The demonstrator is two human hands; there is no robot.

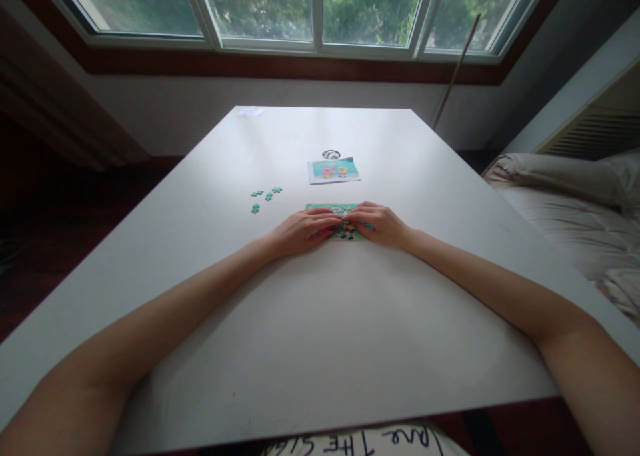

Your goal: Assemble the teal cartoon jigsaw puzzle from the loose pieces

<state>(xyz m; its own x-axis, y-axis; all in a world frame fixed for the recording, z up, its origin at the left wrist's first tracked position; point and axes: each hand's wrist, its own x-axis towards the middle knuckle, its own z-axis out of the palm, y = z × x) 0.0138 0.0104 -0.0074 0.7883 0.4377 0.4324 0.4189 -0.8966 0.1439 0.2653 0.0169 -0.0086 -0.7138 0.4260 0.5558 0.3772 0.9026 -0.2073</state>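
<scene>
A small, partly assembled jigsaw puzzle (334, 210) with a teal border lies flat on the white table (320, 309). My left hand (303, 231) rests on its left half, fingers stretched flat and pressing on the pieces. My right hand (379, 224) lies on the right half the same way, fingertips nearly meeting those of the left over the puzzle's middle. Neither hand grips anything. Most of the puzzle's picture is hidden under my fingers.
Several loose teal puzzle pieces (265, 197) lie to the left of the puzzle. A printed reference picture (333, 170) sits just beyond it, with a small round dark object (331, 154) behind. A bed with pillows (565, 189) stands at the right; windows run along the far wall.
</scene>
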